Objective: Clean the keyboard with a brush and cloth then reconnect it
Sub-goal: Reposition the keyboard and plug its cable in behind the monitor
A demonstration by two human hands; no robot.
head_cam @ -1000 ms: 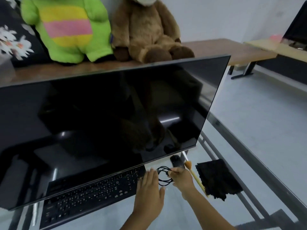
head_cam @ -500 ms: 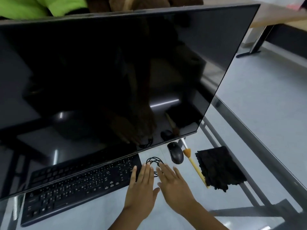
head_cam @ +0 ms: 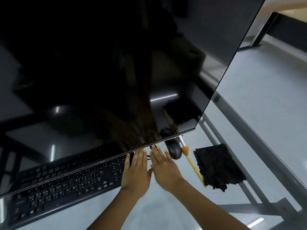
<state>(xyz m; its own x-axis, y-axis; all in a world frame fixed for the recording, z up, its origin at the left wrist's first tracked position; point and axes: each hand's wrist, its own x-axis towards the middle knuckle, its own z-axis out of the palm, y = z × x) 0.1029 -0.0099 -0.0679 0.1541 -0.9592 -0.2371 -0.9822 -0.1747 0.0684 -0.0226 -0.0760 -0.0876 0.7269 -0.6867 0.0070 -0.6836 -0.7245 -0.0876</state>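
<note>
A black keyboard point(head_cam: 66, 188) lies on the glass desk, its far edge hidden under the big dark monitor point(head_cam: 116, 63). My left hand point(head_cam: 136, 173) rests flat, fingers apart, over the keyboard's right end. My right hand point(head_cam: 164, 170) lies flat beside it, palm down, holding nothing. A bit of the coiled black cable point(head_cam: 150, 147) peeks out between the fingertips. To the right lie a yellow-handled brush point(head_cam: 192, 165) and a black cloth point(head_cam: 217, 166), the cloth covering the brush's near end.
A black mouse point(head_cam: 174, 149) sits just past my right fingertips, half under the monitor's lower edge. The glass desk point(head_cam: 166, 211) shows its grey metal frame point(head_cam: 249, 163) at right. Another desk's legs stand on the floor at top right.
My right hand let go of the cable coil and went flat. Both hands now lie over the coil. The camera dipped down and closer, so the plush toys left view.
</note>
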